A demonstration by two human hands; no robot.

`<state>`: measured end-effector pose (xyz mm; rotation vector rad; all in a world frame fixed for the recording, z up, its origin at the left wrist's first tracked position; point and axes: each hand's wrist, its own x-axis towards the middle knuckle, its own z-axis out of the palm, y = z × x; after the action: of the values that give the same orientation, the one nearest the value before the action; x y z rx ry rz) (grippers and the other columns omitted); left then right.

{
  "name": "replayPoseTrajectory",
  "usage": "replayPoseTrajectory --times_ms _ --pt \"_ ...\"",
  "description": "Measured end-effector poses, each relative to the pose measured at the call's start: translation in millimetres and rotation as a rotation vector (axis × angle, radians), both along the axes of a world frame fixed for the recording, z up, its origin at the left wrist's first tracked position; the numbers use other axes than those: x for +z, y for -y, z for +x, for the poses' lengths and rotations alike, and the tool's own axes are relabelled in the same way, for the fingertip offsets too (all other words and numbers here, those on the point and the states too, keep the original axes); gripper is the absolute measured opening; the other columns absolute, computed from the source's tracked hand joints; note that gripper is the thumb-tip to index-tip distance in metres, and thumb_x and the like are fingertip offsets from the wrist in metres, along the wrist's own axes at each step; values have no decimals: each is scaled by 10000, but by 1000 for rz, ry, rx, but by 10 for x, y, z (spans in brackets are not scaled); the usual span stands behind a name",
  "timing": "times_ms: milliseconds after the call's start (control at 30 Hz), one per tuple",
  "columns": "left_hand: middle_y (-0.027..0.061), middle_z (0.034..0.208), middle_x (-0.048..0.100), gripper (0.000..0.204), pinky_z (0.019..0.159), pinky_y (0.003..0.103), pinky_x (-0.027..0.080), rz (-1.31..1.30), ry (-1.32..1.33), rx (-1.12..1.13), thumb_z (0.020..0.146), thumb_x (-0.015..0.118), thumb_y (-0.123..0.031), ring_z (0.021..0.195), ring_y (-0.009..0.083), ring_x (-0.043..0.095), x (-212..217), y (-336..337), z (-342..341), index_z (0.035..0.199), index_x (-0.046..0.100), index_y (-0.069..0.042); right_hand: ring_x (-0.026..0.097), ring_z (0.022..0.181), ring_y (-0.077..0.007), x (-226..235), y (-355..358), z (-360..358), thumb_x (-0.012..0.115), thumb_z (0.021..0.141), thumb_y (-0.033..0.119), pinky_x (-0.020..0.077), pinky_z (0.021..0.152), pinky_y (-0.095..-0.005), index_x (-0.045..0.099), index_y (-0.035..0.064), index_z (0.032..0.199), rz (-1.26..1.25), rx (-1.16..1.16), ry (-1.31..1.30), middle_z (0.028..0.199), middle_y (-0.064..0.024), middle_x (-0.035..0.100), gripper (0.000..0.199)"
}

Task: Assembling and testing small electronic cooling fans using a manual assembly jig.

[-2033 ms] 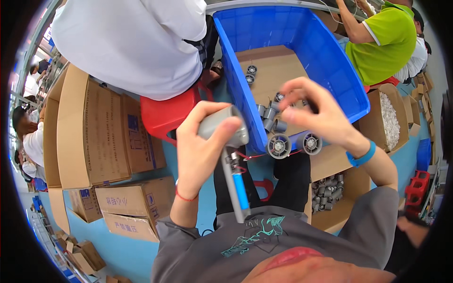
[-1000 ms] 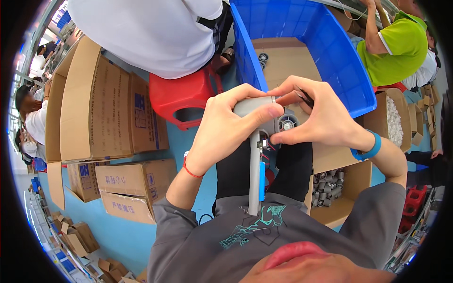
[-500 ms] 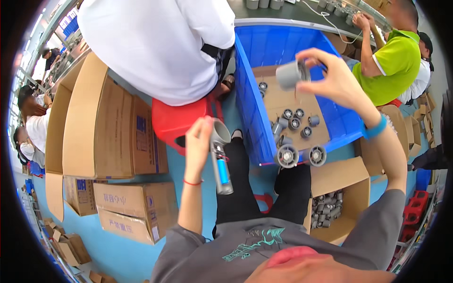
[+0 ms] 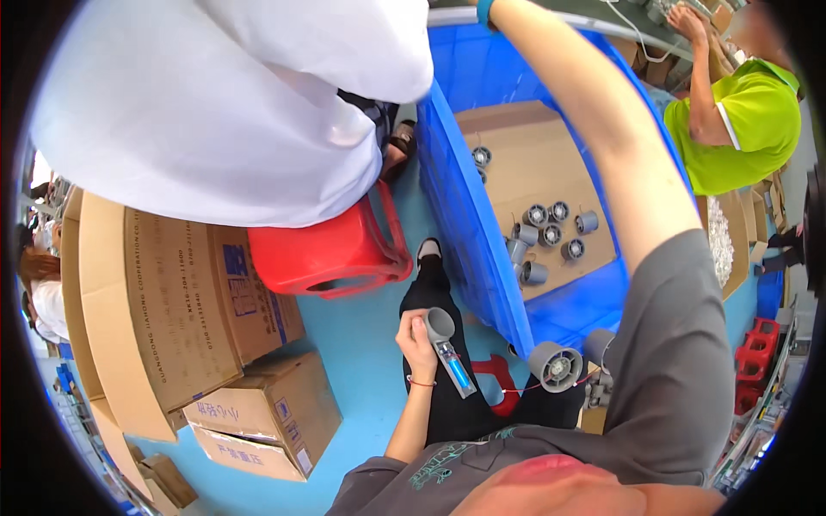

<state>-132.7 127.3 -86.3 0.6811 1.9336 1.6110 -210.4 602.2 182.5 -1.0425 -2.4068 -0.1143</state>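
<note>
My left hand (image 4: 419, 346) rests on my lap and grips a grey hand tool (image 4: 449, 352) with a round head and a blue strip along its handle. My right arm (image 4: 594, 129) stretches up and away over a blue crate (image 4: 460, 215). A blue wristband (image 4: 487, 9) shows at the top edge, and the hand itself is out of the picture. The crate has a cardboard liner (image 4: 525, 146) with several small grey cylindrical parts (image 4: 548, 234) lying on it. A grey round part (image 4: 555, 366) with a red wire sits by my knee.
A person in a white shirt (image 4: 232, 103) sits on a red stool (image 4: 331, 255) just left of the crate. Another person in a green shirt (image 4: 731, 120) works at the upper right. Cardboard boxes (image 4: 181, 301) stand on the blue floor to my left.
My right hand, which held a grey part over the crate, has gone up past the top edge. My left hand has sunk to my lap with the tool.
</note>
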Motion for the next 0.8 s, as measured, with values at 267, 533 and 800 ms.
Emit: replayPoseTrajectory --times_ms 267,533,800 --pt "45 721 553 414 607 271 380 28 15 59 970 355 -292 667 116 480 -81 88 -42 847 581 33 626 804 -345 -1455 934 1509 609 835 300 511 713 -460 606 88 901 -303 269 45 830 -136 621 223" --pt "62 738 575 376 633 279 396 6 35 3 953 382 -266 694 134 509 -46 -49 101 873 589 37 662 854 -342 -3210 922 1517 798 698 268 520 706 -458 459 190 1361 -563 280 737 899 -145 682 749" --pt "47 774 567 384 674 260 397 59 37 -17 982 371 -266 725 118 495 -113 11 97 861 587 27 656 857 -361 -2224 1120 2107 762 726 325 518 727 -458 539 198 1262 -556 242 679 927 -170 678 595"
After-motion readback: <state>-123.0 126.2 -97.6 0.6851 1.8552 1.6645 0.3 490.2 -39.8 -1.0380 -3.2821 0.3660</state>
